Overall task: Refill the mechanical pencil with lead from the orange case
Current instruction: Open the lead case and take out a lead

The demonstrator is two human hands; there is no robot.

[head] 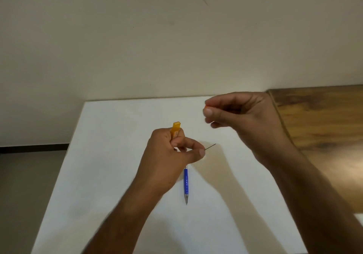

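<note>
On white table (110,175), blue pencil (185,183); left hand (169,161) holds translucent, seemingly open orange case (175,129)

A plain room, home or office: scuffed cream wall (176,27), white table (117,155), wooden surface (318,120) alongside.

White worktop (110,175) fills the lower middle, plain matte surface, far edge close to the wall (157,37). Wall is off-white with faint scuffs and scratch marks near the top. Wood-grain surface (324,120) butts against the worktop's right side, brown with a glare patch. Grey floor (25,175) lower left, dark skirting strip (33,148) where it meets the wall.
</note>
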